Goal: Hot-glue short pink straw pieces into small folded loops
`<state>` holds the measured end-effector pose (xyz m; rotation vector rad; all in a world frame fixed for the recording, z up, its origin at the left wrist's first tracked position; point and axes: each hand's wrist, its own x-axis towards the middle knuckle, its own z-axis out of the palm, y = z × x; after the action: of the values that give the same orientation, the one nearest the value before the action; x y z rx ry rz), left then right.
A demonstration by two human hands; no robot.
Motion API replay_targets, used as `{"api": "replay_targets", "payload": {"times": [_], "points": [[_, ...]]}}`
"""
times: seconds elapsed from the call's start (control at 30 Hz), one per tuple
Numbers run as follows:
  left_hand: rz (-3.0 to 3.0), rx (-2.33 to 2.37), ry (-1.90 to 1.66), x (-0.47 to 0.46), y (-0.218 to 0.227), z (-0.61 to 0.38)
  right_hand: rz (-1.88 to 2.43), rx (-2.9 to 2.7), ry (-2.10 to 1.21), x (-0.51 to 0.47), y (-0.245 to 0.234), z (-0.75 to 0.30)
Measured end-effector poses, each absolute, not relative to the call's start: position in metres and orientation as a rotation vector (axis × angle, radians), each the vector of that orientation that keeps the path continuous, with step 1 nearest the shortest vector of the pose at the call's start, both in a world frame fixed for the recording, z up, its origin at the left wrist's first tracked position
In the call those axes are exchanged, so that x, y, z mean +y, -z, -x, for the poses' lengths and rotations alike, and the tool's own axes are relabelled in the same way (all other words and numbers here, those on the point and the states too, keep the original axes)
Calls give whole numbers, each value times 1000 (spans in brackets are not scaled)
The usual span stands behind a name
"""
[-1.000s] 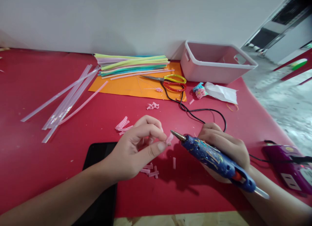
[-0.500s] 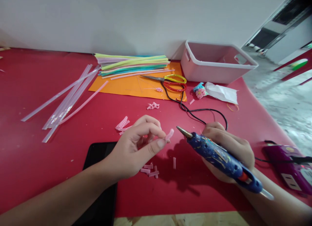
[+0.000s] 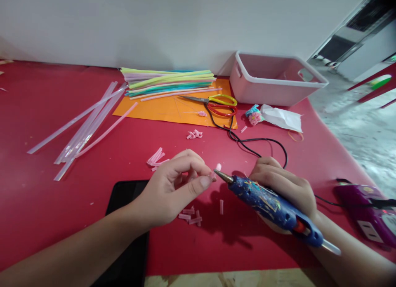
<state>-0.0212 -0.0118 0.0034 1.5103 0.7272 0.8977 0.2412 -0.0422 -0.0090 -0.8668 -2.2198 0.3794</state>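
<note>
My left hand (image 3: 177, 188) pinches a short pink pipe cleaner piece (image 3: 218, 167) between thumb and forefinger. Wrapped around a blue, glue-spotted hot glue gun (image 3: 266, 200), my right hand (image 3: 286, 186) points its metal nozzle left. The nozzle tip is at the pink piece, partly covering it; whether they touch I cannot tell. A clear glue stick (image 3: 331, 246) pokes out of the gun's back end. Below the hands lie several cut pink pieces (image 3: 190, 217), with more cut pieces (image 3: 156, 156) beyond my left hand and a cluster of bent pink pieces (image 3: 194, 134) farther back.
Scissors (image 3: 221, 105) and a bundle of coloured pipe cleaners (image 3: 170, 83) rest on an orange sheet (image 3: 148, 109). Clear glue sticks (image 3: 88, 126) lie left. A pink bin (image 3: 272, 89) stands behind, a purple power strip (image 3: 365, 212) right. A black phone (image 3: 128, 237) lies under my left forearm.
My right hand has moved the glue gun left, bringing its nozzle from a small gap away up to the pink pipe cleaner piece. My left hand has stayed almost still.
</note>
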Motion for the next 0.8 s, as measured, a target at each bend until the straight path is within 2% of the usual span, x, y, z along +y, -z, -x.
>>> {"api": "replay_targets", "payload": {"times": [0.8], "points": [[-1586, 704, -915, -12, -1, 23, 850, -2218, -405, -43, 13, -244]]}}
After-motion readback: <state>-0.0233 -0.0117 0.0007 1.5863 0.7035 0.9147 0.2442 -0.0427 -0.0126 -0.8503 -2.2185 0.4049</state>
